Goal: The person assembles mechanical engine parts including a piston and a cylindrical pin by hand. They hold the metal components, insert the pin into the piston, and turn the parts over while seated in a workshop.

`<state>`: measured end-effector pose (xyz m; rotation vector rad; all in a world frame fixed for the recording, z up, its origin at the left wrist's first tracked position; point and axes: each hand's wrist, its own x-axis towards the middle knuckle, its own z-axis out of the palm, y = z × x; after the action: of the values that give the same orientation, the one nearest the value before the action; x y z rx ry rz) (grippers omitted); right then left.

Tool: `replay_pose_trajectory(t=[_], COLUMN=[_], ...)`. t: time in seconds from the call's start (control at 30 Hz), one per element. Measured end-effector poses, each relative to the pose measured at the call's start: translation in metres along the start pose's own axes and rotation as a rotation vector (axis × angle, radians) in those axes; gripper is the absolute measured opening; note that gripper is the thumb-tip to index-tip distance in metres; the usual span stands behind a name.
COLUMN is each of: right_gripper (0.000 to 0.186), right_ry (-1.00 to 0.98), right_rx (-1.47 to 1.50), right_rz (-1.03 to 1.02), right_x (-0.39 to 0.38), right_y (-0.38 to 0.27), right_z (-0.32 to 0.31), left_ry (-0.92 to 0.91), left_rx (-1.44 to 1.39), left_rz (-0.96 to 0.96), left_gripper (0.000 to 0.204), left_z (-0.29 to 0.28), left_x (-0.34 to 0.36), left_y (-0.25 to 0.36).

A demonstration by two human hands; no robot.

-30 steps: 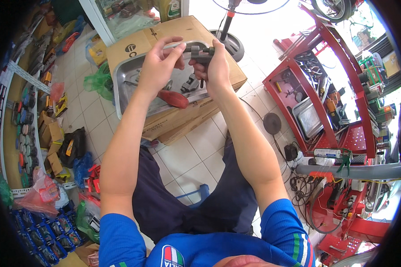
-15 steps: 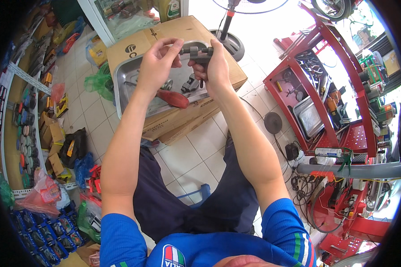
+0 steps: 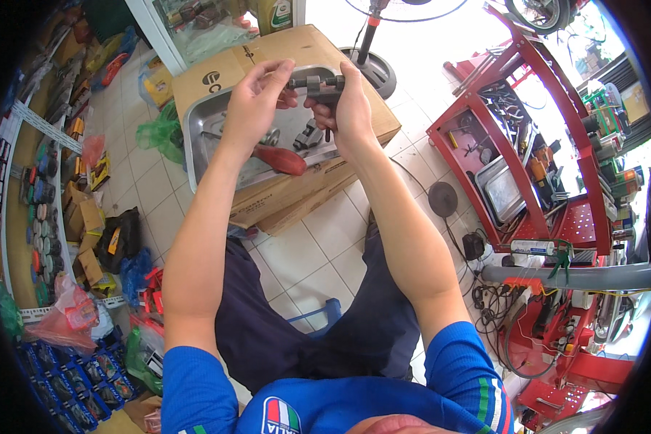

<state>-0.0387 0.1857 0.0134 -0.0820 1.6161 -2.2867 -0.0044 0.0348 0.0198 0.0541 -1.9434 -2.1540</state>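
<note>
Dark metal part held up over a tray

Dark cloth trousers (image 3: 257,318) lie nearest, knees apart, leaving the arms room to reach forward. Toward twelve o'clock, a red-handled tool (image 3: 281,160), its handle smooth and bulbous, rests at the near rim of the shiny metal tray (image 3: 201,119), perhaps for a quick grab; the left forearm hides its other end. A grey, angular metal block (image 3: 309,135) lies in the tray.

Just past it is the dark metal part (image 3: 324,92), blocky, with a rod-like piece along its far edge. The right hand (image 3: 354,108) has its fingers wrapped around its three o'clock side, seemingly to steady it. At nine o'clock the left hand (image 3: 260,90) curls, thumb and forefinger nearly together by the rod's end; whether they grip it I cannot tell.

A brown cardboard box (image 3: 296,47) under the tray apparently serves as a stand. Beyond, at twelve, sits a round black stand base (image 3: 376,76); between one and two, a red-painted tool cart (image 3: 592,181).
</note>
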Motion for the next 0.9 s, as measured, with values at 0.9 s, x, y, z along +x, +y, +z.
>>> replay_pose_trajectory(t=[0.9], right_gripper=[0.063], right_ry=[0.014], right_rx=[0.049], right_rz=[-0.016], right_x=[-0.0028], right_y=[-0.0014], right_z=[0.0040], left_ry=[-0.064], left_rx=[0.071], left_rz=[0.133], left_gripper=[0.046], left_z=[0.0055], left_x=[-0.0045], left_y=[-0.0001])
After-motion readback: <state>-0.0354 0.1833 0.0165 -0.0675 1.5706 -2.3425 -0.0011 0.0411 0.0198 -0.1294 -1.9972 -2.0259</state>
